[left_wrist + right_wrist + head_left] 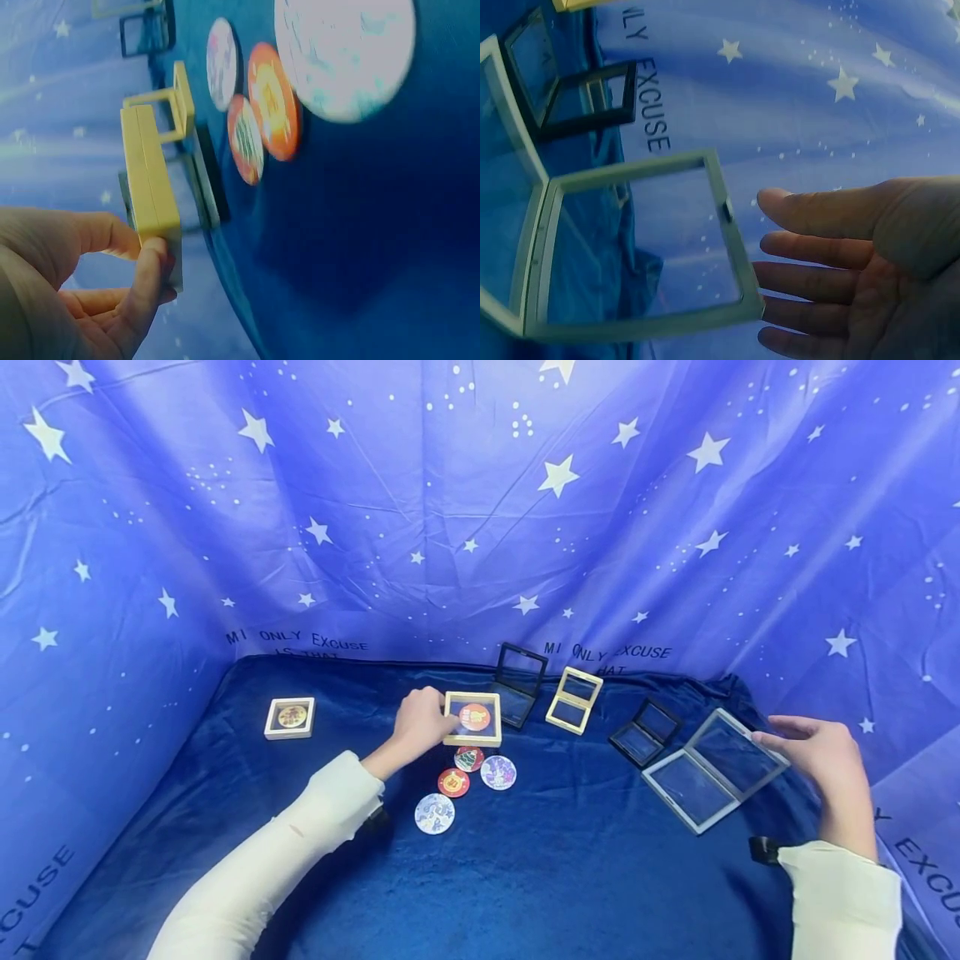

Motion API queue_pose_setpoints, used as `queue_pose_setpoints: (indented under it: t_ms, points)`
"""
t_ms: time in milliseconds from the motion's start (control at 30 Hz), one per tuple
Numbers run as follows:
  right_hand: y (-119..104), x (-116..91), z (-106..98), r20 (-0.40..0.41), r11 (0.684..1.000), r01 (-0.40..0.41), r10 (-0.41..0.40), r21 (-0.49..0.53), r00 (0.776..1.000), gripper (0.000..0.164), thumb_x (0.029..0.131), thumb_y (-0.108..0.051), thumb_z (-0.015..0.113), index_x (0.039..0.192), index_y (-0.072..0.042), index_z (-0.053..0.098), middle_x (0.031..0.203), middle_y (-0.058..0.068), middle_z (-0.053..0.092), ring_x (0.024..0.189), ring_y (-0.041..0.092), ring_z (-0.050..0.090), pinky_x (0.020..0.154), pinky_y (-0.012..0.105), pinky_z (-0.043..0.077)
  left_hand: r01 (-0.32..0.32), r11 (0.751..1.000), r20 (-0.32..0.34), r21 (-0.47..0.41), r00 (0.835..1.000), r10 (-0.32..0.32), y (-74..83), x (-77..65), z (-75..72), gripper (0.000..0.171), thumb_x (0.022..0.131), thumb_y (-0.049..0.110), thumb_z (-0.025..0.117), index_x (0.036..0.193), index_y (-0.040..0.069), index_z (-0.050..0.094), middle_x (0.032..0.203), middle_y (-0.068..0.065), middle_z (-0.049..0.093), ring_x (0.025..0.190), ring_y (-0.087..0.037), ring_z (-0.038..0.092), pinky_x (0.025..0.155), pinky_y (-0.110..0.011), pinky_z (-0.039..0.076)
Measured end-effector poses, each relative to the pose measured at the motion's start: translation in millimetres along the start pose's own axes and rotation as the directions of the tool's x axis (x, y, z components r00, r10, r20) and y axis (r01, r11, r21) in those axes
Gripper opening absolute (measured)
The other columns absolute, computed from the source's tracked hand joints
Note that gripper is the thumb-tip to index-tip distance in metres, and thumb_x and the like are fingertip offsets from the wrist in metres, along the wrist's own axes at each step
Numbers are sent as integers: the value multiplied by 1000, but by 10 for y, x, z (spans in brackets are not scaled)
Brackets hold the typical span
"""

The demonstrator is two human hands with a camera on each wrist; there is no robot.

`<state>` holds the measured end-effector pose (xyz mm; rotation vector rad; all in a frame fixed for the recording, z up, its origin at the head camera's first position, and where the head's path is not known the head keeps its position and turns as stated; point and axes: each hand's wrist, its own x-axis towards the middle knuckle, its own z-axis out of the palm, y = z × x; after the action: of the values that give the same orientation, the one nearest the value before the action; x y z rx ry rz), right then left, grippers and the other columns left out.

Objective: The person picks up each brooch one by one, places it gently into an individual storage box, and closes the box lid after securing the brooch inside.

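Observation:
My left hand (422, 720) pinches the left side of a closed cream display frame (450, 695), which has a round red badge (475, 717) behind its clear film. The left wrist view shows this frame (146, 172) edge-on, between thumb and fingers. On the right, my right hand (817, 756) has its fingers extended at the outer edge of a large white display frame (678, 814), opened like a book. In the right wrist view, straight fingertips lie right beside the latch side of that frame (641, 328).
Several round badges (435, 814) lie below the held frame. Behind stand an opened black frame (520, 647) and an opened cream frame (588, 673); a smaller black one (634, 752) sits beside the white frame. At far left lies a closed white frame (289, 735) with a gold disc.

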<state>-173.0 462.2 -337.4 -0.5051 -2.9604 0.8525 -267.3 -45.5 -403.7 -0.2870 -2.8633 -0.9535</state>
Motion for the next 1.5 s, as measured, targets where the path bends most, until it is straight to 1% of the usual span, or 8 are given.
queue_pose_setpoints:
  t_ms: [267,600,800,933,1067,1167,1367,1500]
  points:
    - [124,-10,-34,86,993,-115,114,13,990,85,100,-57,53,149,10,37,152,46,24,135,67,26,99,76,34,70,997,-70,15,995,-69,-330,79,-295,18,83,15,76,70,5,71,57,-4,65,50,-15,55,46,-23,36]
    - [235,26,-39,131,996,-72,78,-52,988,83,100,-57,53,146,11,40,148,48,24,131,70,26,97,75,35,171,984,-125,52,978,-164,-724,124,-616,18,84,20,74,90,3,77,69,-10,72,73,-32,69,63,-41,51]
    - [226,-8,-18,112,996,-44,53,-77,992,73,101,-52,55,139,11,50,145,48,29,128,69,31,95,74,37,213,975,-130,57,970,-205,-958,121,-650,23,85,19,71,96,0,76,67,-11,72,76,-35,71,64,-40,50]
    - [219,-31,0,99,998,-34,39,-56,994,68,102,-47,57,135,12,55,132,44,52,119,62,50,89,69,43,220,973,-146,67,967,-208,-1081,114,-659,19,84,18,72,89,0,75,65,-10,70,72,-33,68,56,-33,42]
    - [225,-37,-10,94,999,-40,44,-36,995,64,101,-44,60,133,12,57,115,37,67,96,44,69,81,59,49,215,973,-165,83,966,-200,-1184,114,-671,17,83,17,73,75,2,70,61,-8,64,66,-31,62,54,-30,37]
    - [226,-37,-21,91,998,-44,48,-43,995,61,101,-41,61,132,11,58,114,35,68,88,33,72,75,51,51,223,970,-165,94,965,-206,-1249,112,-675,18,83,18,72,74,2,70,64,-10,65,69,-33,63,55,-33,39]
    - [220,-49,-20,85,998,-40,43,-43,995,56,102,-36,61,130,13,59,111,35,69,93,41,71,79,57,49,242,964,-144,109,964,-226,-1308,94,-689,26,85,18,70,98,-4,75,88,-22,74,84,-40,68,65,-40,47]
    - [213,-59,-17,76,998,-43,47,-53,996,53,101,-33,62,128,13,61,106,33,71,92,41,70,79,59,49,248,962,-130,113,964,-233,-1313,84,-701,25,85,17,69,97,-4,75,87,-21,73,79,-37,66,59,-36,42]
